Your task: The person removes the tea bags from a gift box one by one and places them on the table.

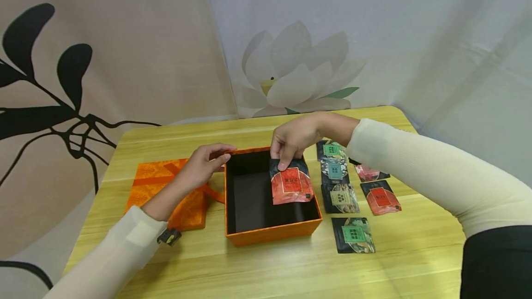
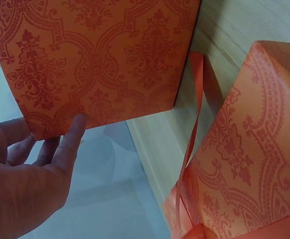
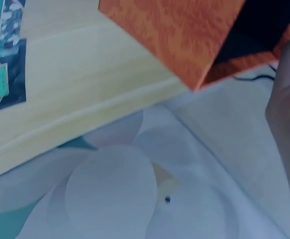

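Observation:
An orange box, dark inside, stands with its top uncovered in the middle of the table. Above its opening, my right hand pinches the top edge of a red and black sachet between thumb and fingers. My left hand holds the box at its far left corner. In the left wrist view, the fingers of the left hand wrap that corner, one fingertip pressing the patterned wall. The right wrist view catches only part of the right hand at the box's rim; the sachet is hidden there.
Left of the box lies an orange patterned lid with an orange ribbon. Several sachets lie right of the box, among them a green one in front and a red one. A printed curtain hangs behind the table.

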Available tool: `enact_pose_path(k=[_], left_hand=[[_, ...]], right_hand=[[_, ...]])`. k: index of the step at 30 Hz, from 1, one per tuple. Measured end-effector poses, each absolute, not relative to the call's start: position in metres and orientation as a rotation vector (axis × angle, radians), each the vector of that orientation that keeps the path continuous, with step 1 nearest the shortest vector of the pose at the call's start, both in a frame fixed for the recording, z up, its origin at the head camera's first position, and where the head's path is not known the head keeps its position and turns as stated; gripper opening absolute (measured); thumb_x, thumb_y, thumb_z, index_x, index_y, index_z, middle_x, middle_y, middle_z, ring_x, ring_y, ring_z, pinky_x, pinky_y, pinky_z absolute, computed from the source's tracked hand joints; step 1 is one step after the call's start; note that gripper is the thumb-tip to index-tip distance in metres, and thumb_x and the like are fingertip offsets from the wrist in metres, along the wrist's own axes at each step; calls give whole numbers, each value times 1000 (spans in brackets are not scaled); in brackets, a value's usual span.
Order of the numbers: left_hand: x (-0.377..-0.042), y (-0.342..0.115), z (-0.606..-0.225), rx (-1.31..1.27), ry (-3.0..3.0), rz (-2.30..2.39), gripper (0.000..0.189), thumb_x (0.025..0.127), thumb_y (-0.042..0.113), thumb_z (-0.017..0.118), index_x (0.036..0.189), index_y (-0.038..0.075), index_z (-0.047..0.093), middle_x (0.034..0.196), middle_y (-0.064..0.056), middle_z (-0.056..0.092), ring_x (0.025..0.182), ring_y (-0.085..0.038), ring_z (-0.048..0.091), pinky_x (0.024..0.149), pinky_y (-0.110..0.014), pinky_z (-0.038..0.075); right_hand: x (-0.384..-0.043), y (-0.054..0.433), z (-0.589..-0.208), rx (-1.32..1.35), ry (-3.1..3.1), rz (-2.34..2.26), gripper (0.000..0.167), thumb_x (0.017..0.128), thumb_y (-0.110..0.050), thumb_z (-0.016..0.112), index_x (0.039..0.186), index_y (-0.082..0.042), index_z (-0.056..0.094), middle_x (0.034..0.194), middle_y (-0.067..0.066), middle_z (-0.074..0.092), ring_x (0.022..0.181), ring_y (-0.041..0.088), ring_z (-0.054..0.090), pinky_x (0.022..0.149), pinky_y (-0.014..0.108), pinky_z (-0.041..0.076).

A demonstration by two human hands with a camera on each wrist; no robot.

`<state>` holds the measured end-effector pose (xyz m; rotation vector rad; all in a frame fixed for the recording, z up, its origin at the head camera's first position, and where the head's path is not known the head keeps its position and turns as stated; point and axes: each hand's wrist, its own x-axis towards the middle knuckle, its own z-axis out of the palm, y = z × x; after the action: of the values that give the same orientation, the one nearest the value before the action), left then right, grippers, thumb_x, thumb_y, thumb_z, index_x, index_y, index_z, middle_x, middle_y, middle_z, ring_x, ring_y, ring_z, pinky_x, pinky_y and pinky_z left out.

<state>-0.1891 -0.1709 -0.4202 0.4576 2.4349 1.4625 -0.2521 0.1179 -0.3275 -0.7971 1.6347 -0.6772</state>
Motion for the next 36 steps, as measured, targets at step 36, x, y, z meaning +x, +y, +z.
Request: enact_pose_path(k=[36], left_hand=[[-186, -173, -417, 443, 2443, 1457, 34, 108, 10, 55, 140, 4, 62, 140, -19, 60, 125, -40, 59, 97, -52, 57]], right_hand=[[-219, 300, -385, -602, 1595, -690, 47, 98, -9, 70, 74, 8, 33, 60, -5, 29, 52, 11, 21, 56, 25, 27]])
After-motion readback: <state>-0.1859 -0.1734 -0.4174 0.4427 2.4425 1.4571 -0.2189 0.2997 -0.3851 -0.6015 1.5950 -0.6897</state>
